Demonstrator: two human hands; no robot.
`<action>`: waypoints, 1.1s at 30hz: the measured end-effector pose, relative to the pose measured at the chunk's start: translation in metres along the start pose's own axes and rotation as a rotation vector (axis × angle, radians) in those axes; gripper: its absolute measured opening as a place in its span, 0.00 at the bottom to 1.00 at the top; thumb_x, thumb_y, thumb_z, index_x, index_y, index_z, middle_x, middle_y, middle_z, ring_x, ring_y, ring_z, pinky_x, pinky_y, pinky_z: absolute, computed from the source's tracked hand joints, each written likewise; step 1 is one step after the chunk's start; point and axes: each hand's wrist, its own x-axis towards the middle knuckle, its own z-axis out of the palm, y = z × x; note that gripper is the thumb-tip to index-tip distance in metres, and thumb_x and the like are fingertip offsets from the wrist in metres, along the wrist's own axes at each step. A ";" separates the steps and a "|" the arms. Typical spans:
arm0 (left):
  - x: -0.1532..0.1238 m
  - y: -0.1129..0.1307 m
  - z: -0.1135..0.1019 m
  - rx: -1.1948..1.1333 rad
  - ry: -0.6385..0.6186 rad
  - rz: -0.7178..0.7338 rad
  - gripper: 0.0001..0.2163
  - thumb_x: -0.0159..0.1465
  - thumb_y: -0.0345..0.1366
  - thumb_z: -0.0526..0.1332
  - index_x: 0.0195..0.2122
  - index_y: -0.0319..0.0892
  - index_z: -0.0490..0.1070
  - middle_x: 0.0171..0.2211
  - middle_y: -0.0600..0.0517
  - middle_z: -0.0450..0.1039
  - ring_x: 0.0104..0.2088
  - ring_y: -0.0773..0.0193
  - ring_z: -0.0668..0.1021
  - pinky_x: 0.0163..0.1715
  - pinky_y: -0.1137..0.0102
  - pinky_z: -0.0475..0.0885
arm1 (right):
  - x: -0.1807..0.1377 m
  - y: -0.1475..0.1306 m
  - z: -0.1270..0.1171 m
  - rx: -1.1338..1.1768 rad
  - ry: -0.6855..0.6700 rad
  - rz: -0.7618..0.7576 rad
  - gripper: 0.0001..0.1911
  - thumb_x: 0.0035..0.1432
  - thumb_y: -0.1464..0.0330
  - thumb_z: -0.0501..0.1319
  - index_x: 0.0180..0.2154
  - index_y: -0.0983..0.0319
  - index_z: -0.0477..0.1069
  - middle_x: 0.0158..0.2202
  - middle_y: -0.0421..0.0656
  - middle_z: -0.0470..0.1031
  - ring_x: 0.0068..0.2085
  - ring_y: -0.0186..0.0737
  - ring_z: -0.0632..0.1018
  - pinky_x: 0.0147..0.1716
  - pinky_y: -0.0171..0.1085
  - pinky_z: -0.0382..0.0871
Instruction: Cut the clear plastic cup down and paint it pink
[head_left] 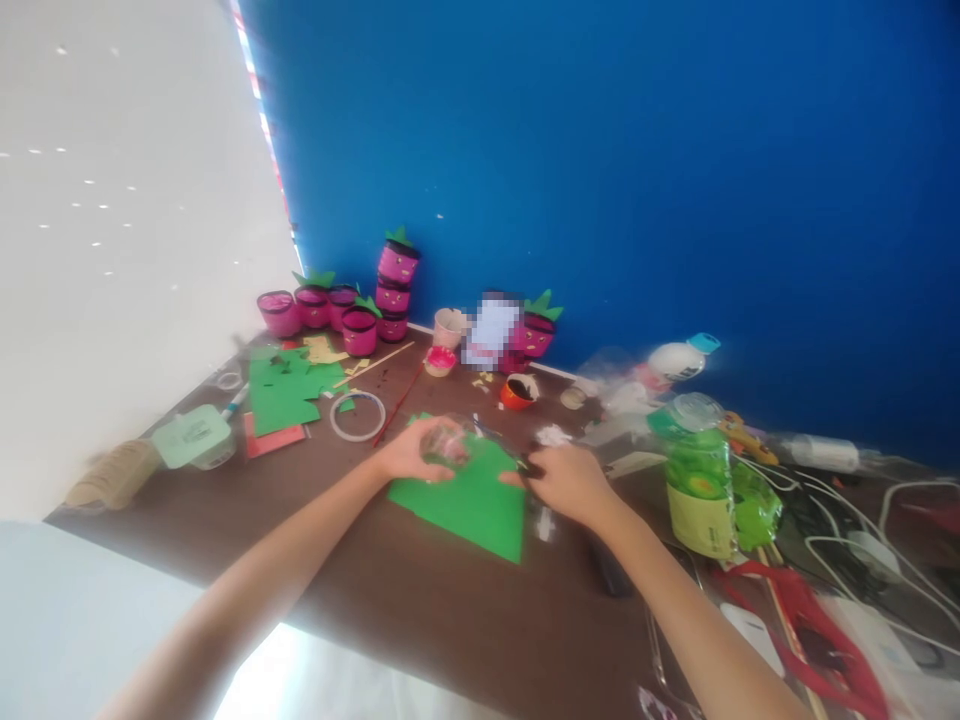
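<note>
My left hand [416,450] is curled around a clear plastic cup [448,443], held above a sheet of green paper [480,510] on the brown table. My right hand [566,482] is closed at the sheet's right edge, its fingers around something small and dark that blur keeps me from naming. A crumpled white tissue [553,435] lies just beyond the right hand. Left of the cup are a roll of tape [358,416] and a thin dark red stick [397,405].
Magenta cups [359,332] with green paper leaves stand along the back, some stacked. More cut green paper [281,392] lies left. A blurred-out phone [491,332] leans near small paint pots [518,392]. Bottles, a green packet [699,490], cables and red-handled scissors [817,630] crowd the right.
</note>
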 end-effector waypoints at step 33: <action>0.001 0.002 0.007 -0.060 0.001 0.015 0.28 0.45 0.33 0.70 0.47 0.39 0.61 0.35 0.47 0.71 0.38 0.60 0.75 0.42 0.63 0.68 | 0.007 -0.006 -0.006 -0.006 -0.004 -0.008 0.33 0.49 0.40 0.47 0.21 0.60 0.72 0.22 0.46 0.74 0.27 0.43 0.75 0.25 0.35 0.60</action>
